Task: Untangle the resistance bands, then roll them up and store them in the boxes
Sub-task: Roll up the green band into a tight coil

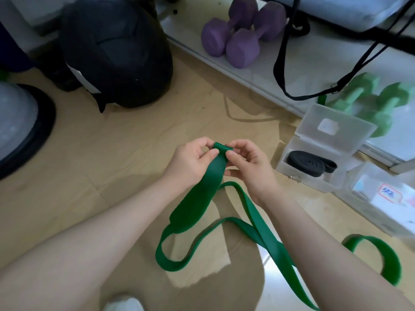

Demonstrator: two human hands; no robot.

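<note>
Head view: left hand and right hand pinch the limp, flat green rubber resistance band at its folded end, likely the best hold for rolling.

Lighting: soft, even indoor light; the forearms throw broad diffuse shadows on the floor toward the viewer, with a pale glare patch just right of them. Image quality: wide-angle bending at the edges. Focus: centre fairly sharp; the green dumbbells, far right of the floor, smeared and blurred.

Hands pinch green band (folded end).
</note>
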